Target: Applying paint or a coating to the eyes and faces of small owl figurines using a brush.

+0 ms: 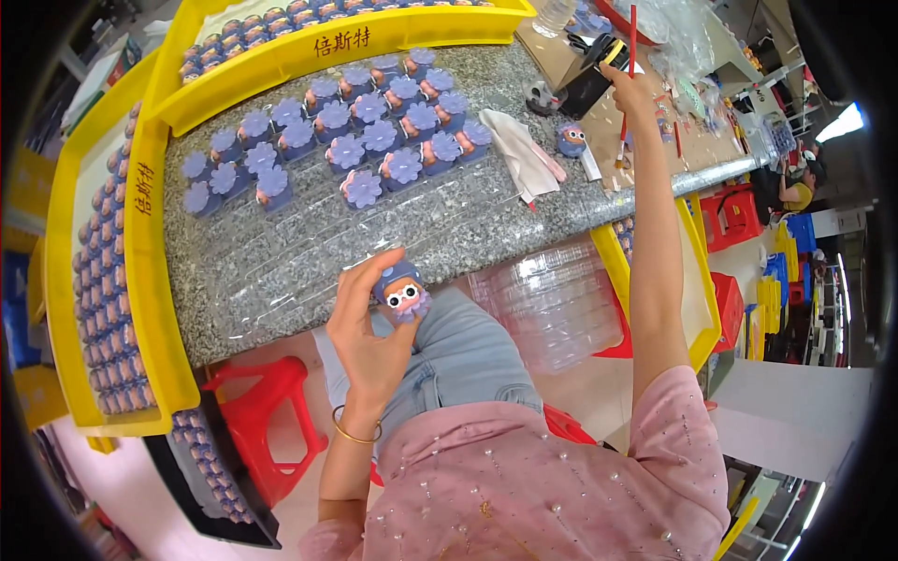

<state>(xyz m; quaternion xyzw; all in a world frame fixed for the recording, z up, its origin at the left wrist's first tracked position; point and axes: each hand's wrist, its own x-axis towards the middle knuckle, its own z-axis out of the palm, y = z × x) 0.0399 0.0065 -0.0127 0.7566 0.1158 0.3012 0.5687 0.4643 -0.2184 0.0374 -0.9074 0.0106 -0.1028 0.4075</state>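
My left hand (367,323) is raised in front of the table edge, its thumb and fingers closed round a small doll figurine (405,297). The figurine has a blue-purple cap, orange hair and big white-rimmed eyes, and its face is turned up. My right arm stretches to the far right, where my right hand (631,93) grips a thin red-handled paintbrush (633,28). Its fingertips are by a black box with a yellow band (599,75). A second figurine (572,140) lies below that box, beside a white cloth (520,154).
Several figurines with purple flower-shaped bases (369,107) stand in rows in a clear plastic tray (281,271) on the speckled stone table (196,318). Yellow crates (159,346) of figurines border the left and back. Clear trays (552,318) are stacked below the edge, near red stools (271,411).
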